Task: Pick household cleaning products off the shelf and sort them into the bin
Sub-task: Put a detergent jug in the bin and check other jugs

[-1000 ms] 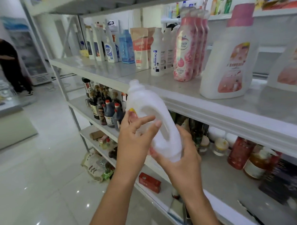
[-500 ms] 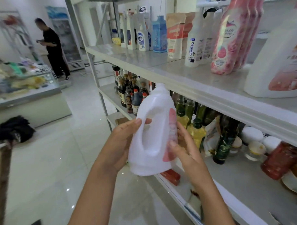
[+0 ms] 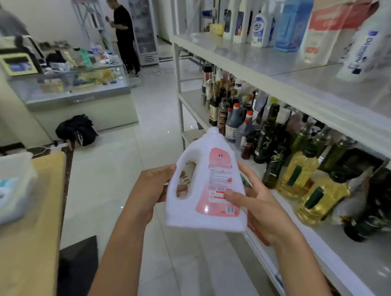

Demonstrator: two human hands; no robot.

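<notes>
Firmly curled round a white detergent bottle (image 3: 204, 187): fingers (image 3: 162, 171) of the left hand (image 3: 151, 189) at its handle side, thumb of the right hand (image 3: 258, 210) across the pink label. Held upright in mid-air beside the shelf (image 3: 264, 63), well apart from the bin (image 3: 26, 167) at far left. Seemingly picked but not sorted yet; more cleaners (image 3: 261, 28) waiting up top.

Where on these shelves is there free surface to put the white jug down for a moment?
The upper shelf is bare along its front edge, before the white bottles and blue carton. The middle shelf is free only at its near end, past the yellow oil bottles; farther along, dark sauce bottles crowd it.
</notes>
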